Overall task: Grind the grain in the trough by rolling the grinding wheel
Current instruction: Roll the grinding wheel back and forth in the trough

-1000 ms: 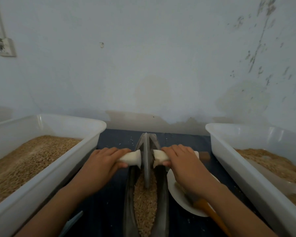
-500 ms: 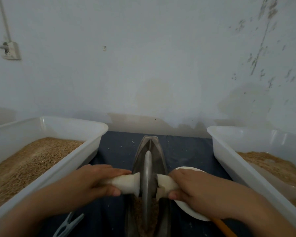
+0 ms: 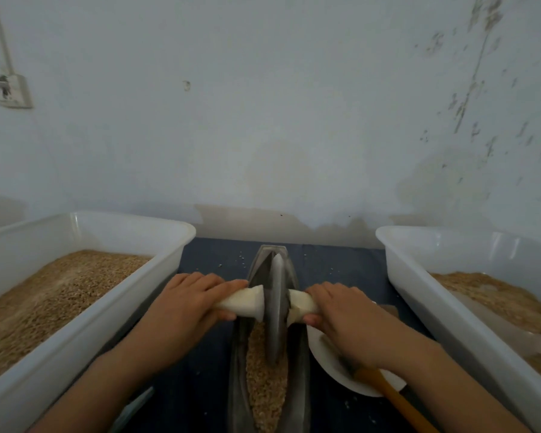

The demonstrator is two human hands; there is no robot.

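Since half a second ago the grinding wheel [image 3: 274, 307] has rolled away from the near end of the trough [image 3: 297, 385] toward its far tip, and both hands have gone with it. Left hand [image 3: 181, 310] and right hand [image 3: 344, 320] each have their fingers curled round one end of the pale handle [image 3: 247, 303] that passes through the wheel, a closed grip on both sides. The wheel stands upright in the channel, past the middle of the trough toward the table's far edge, with the grain [image 3: 266, 382] exposed behind it.

This looks like the outward stroke of the grinding; the next move probably calls for a reversal, drawing the wheel back over the kernels with even downward pressure from both hands so it stays in the groove.

Along the table's left edge a white tub [image 3: 169, 245] holds grain; the right tub [image 3: 419, 276] holds a browner heap. A white dish [image 3: 328, 360] beside the trough carries an orange-handled tool [image 3: 397, 401].
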